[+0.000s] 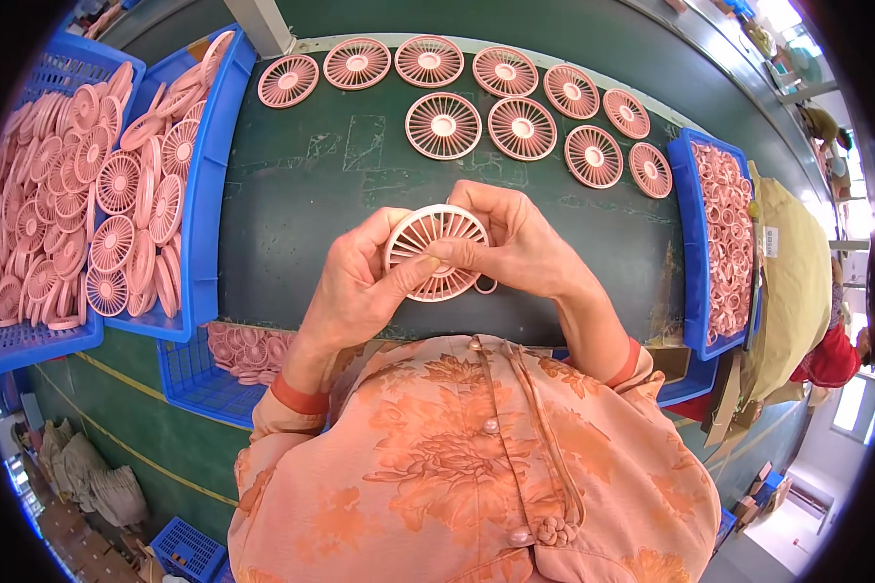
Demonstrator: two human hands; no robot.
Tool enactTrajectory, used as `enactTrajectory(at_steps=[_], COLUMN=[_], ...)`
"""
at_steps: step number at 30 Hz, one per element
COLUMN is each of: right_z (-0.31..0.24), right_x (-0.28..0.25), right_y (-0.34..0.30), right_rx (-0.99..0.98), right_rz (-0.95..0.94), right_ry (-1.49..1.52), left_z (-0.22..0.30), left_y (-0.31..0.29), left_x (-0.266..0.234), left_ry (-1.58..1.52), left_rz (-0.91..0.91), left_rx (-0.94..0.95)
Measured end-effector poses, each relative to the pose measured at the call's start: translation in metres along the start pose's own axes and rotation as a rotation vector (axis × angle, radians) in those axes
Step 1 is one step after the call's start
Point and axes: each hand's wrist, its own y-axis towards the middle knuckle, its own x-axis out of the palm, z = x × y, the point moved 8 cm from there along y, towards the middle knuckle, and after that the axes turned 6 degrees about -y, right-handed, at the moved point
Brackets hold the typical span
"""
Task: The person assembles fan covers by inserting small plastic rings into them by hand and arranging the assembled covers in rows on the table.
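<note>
The person had a pink wheel (436,228) in both hands, in the middle of the frame, up above the green table (301,223). The wheel was round, with lots of thin spokes, and its face was tipped up. The left hand (360,277) pinched it by its left side, with the thumb laid over the front. The right hand (525,243) gripped it too — its thumb pressed near the middle and its bent fingers were at the upper right edge. A small pink loop (487,288) poked out under the right hand. Most of it was hidden, so one could not tell if that hand held it.

Ten other wheels (443,125) lay flat at the top of the frame, six in the back row and four in front. At the left stood two blue bins (211,204) full of wheels. At the right, a blue tub (693,233) was full of little pink rings (724,243). A low crate (190,377) with pink parts sat at the lower left — below the table's edge.
</note>
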Motion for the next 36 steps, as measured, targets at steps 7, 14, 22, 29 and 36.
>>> enactTrajectory(at_steps=[7, 14, 22, 29, 36], right_z=[0.019, 0.017, 0.022, 0.02, 0.012], right_x=[-0.007, -0.017, -0.016, -0.013, -0.011], right_y=[0.006, -0.002, -0.012, -0.013, -0.017], right_rx=[0.1, 0.095, 0.097, 0.093, 0.0], right_rz=[0.097, 0.095, 0.125, 0.036, 0.034], right_ry=[-0.102, 0.044, -0.137, 0.045, 0.076], left_z=[-0.021, -0.017, -0.024, -0.016, -0.009], left_y=[0.004, 0.011, 0.007, 0.008, 0.006], left_x=[-0.007, 0.006, 0.009, 0.013, 0.02], left_ry=[-0.15, -0.125, -0.113, -0.095, 0.091], left_rz=[0.089, 0.073, 0.051, 0.047, -0.054], left_rx=[-0.076, -0.041, -0.055, -0.038, -0.109])
